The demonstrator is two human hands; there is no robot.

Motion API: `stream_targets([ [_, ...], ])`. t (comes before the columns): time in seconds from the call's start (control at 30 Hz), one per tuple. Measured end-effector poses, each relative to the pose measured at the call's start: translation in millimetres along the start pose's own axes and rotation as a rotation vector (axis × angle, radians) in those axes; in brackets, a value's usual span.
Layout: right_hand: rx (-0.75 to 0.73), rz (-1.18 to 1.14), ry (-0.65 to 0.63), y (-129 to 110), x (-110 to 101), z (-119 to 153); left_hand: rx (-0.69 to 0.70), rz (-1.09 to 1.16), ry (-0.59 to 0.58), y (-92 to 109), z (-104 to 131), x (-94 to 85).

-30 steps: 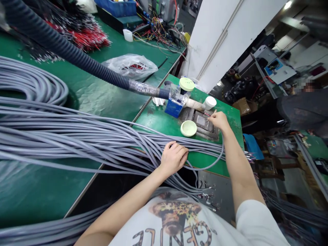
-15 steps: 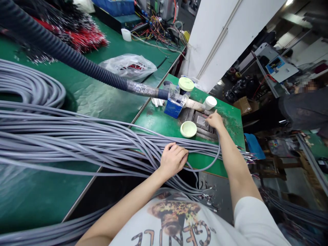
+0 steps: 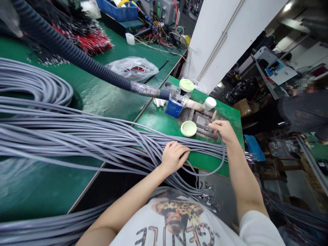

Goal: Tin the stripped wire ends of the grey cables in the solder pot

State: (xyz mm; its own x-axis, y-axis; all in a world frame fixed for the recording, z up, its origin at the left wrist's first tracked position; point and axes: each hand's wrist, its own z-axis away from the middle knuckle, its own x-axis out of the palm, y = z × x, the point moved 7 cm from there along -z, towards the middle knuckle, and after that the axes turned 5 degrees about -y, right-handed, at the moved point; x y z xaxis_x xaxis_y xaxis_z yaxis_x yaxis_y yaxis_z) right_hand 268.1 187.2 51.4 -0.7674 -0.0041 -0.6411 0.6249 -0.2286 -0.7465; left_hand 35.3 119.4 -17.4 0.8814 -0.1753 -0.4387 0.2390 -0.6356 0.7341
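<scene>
Near centre, the left hand (image 3: pixel 173 157) is lying loosely open, the right hand (image 3: pixel 226 130) pinching a springy-looking cable (image 3: pixel 224 155) best held by its sheath.

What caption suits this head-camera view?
Right hand holds a gray cable near a silvery plate; left hand rests on bundled cables.

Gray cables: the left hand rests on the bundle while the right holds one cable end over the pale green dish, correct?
No, the head view shows the right hand holding the cable end by the silvery plate, not over the pale green dish. The left hand does rest on the bundle.
</scene>
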Motion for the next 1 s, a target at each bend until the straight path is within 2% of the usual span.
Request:
stream_targets([
  [0.1,-0.054,-0.348,-0.129,-20,24,39,-0.150,0.403,0.086,-4,-9,1.2],
  [0.2,-0.086,-0.479,-0.219,-35,48,65,-0.274,0.863,0.094,-2,-20,20.2],
  [0.3,-0.071,-0.577,-0.272,-39,66,77,-0.329,1.100,0.129,6,-26,36.1],
  [0.37,-0.069,-0.612,-0.278,-39,71,81,-0.345,1.133,0.173,10,-27,40.2],
  [0.47,-0.078,-0.610,-0.257,-36,71,87,-0.322,1.093,0.228,12,-27,36.4],
  [0.57,-0.074,-0.592,-0.259,-31,72,100,-0.298,1.001,0.306,11,-28,21.1],
  [0.63,-0.062,-0.606,-0.274,-26,75,111,-0.238,0.852,0.363,14,-28,5.4],
  [0.7,-0.058,-0.651,-0.240,-20,77,122,-0.101,0.669,0.338,27,-29,-5.1],
  [0.8,-0.077,-0.717,-0.099,-11,76,133,0.060,0.561,0.236,46,-27,-1.9],
  [0.87,-0.092,-0.721,-0.009,-6,76,138,-0.007,0.642,0.247,42,-23,5.7],
  [0.93,-0.107,-0.700,0.077,-4,76,143,-0.180,0.823,0.262,30,-17,19.3],
  [1.0,-0.115,-0.679,0.130,-2,78,147,-0.349,1.053,0.197,22,-11,39.7],
])
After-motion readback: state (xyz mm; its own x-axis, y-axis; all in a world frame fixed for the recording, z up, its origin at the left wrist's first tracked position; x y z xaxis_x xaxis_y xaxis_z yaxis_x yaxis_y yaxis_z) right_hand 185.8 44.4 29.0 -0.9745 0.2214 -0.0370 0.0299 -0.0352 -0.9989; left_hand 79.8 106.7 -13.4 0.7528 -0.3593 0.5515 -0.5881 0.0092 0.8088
